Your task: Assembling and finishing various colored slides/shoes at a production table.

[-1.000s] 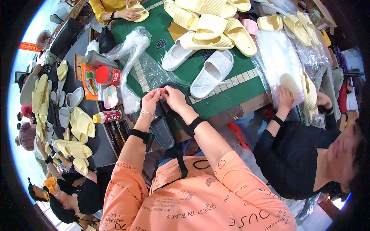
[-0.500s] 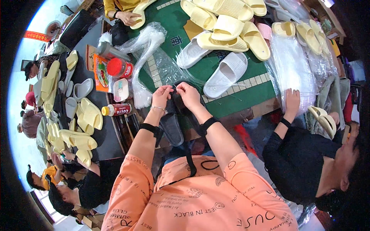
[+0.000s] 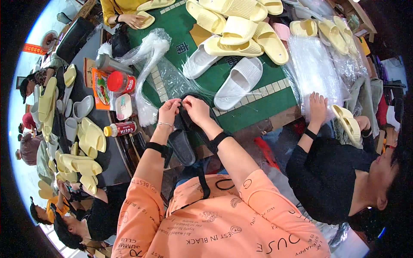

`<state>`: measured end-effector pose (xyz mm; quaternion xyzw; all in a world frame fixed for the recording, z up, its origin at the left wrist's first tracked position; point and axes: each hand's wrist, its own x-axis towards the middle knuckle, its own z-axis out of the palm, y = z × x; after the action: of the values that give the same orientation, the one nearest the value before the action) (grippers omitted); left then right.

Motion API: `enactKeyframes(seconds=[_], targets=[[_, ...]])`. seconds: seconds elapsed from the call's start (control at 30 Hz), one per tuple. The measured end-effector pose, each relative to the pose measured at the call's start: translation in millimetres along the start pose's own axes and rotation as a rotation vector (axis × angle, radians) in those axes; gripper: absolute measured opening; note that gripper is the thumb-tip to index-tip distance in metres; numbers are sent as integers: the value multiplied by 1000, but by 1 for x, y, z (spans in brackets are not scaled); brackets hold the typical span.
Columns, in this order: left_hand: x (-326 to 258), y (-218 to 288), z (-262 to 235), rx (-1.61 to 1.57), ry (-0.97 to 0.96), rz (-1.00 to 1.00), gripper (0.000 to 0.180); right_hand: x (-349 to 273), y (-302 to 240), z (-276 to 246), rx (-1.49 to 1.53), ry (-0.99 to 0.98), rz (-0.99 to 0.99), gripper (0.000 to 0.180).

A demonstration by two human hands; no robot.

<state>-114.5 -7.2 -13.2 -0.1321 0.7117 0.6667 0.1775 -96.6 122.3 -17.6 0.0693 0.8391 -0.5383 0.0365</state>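
While a red-capped jar [image 3: 121, 81] and a small bottle [image 3: 120, 128] are standing well to the left of the fingers, the left hand [image 3: 169, 111] is pinching the top of a dark slipper [image 3: 181, 144], fingers narrow and closed on it. Just beside it, the right hand [image 3: 196, 109] is gripping the same slipper, fingertips nearly touching the left's. Further right, a white slipper [image 3: 239, 82] is lying on the green table [image 3: 262, 92].
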Motion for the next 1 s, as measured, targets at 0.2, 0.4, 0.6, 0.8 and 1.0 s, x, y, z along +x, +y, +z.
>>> enactKeyframes(seconds=[0.2, 0.4, 0.6, 0.8, 1.0], targets=[[0, 4, 7, 9, 21, -7, 17, -1, 1, -6, -18, 4, 22, 10], [-1, 6, -2, 185, 12, 44, 17, -1, -2, 4, 16, 39, 8, 14], [2, -1, -1, 116, 17, 91, 17, 0, 0, -2, 69, 36, 18, 14], [-3, 7, 7, 61, 32, 26, 15, -2, 2, -10, 64, -11, 31, 13], [-2, 3, 1, 45, 25, 28, 14, 0, 1, -5, 64, -19, 8, 10]])
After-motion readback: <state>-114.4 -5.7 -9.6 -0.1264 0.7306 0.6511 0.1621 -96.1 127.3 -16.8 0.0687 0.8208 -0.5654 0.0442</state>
